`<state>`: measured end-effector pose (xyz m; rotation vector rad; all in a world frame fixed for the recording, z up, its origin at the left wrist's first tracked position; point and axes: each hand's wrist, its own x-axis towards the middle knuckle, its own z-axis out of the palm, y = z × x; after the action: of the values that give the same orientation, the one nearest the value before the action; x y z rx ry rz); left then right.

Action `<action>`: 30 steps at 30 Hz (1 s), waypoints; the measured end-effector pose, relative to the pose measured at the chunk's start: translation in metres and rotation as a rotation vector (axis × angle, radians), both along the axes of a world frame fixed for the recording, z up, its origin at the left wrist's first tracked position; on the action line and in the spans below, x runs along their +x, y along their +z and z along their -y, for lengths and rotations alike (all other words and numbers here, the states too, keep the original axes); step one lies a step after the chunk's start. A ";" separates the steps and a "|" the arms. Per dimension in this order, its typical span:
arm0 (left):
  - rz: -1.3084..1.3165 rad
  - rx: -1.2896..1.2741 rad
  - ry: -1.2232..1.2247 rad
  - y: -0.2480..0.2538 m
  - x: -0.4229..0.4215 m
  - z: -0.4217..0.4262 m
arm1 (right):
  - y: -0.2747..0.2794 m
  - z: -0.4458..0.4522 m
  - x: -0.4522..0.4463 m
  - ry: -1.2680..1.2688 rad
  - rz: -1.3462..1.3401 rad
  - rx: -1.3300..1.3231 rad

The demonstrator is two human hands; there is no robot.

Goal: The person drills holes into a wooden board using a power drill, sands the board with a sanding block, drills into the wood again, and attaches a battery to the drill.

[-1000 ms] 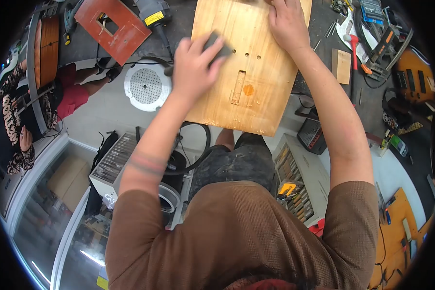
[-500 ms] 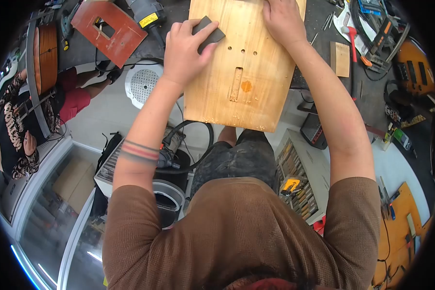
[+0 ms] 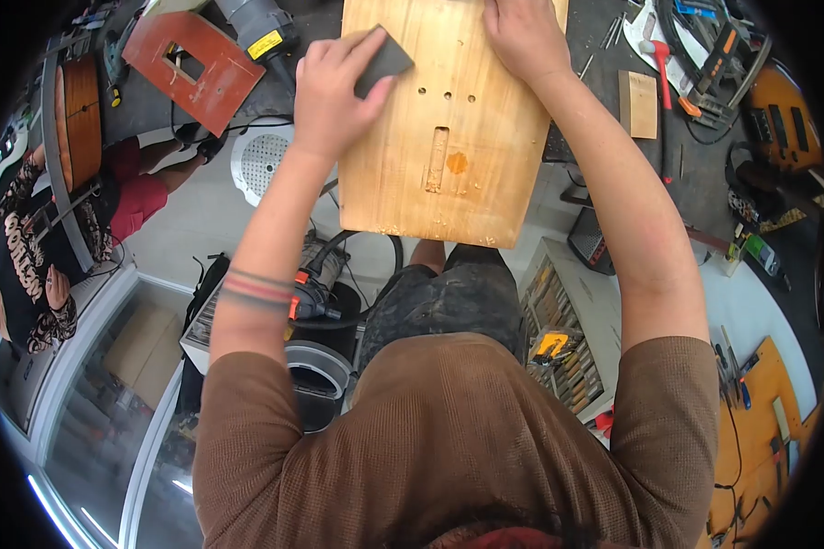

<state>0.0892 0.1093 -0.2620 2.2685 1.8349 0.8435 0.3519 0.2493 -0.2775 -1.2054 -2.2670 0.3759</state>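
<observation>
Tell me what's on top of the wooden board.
On the wooden board: a gray block in the left hand, the right hand, and small shavings. The surface beneath the block and right hand is covered.

A board (image 3: 462, 123) of pale yellow wood is laid flat on the dark bench (image 3: 600, 110), with its near end stuck out past the bench edge. Three small round holes are seen in a row, with a long slot cut below. Beside the slot, the wood is marked by an orange spot. A gray block (image 3: 387, 62) is held, turned slantwise, at the board's left side.
</observation>
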 end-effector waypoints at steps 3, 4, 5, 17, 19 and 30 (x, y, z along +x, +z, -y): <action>0.064 -0.090 -0.194 0.003 0.043 0.037 | 0.001 -0.005 -0.005 -0.007 -0.004 0.012; 0.050 -0.105 -0.306 0.005 0.051 0.052 | 0.000 -0.004 -0.006 -0.014 -0.003 0.015; 0.044 -0.082 -0.343 0.002 0.036 0.052 | -0.001 -0.003 -0.005 -0.022 0.000 0.020; 0.035 0.043 0.107 -0.015 0.017 0.027 | 0.001 -0.001 -0.004 -0.003 0.014 0.014; 0.101 -0.056 -0.121 -0.005 0.050 0.049 | 0.002 -0.004 -0.006 -0.020 0.017 0.012; 0.071 -0.098 -0.064 0.001 0.048 0.057 | -0.001 0.000 -0.002 -0.006 -0.008 0.031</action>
<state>0.1372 0.0525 -0.2614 2.1957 1.7251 0.7952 0.3500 0.2497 -0.2783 -1.1935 -2.2538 0.3416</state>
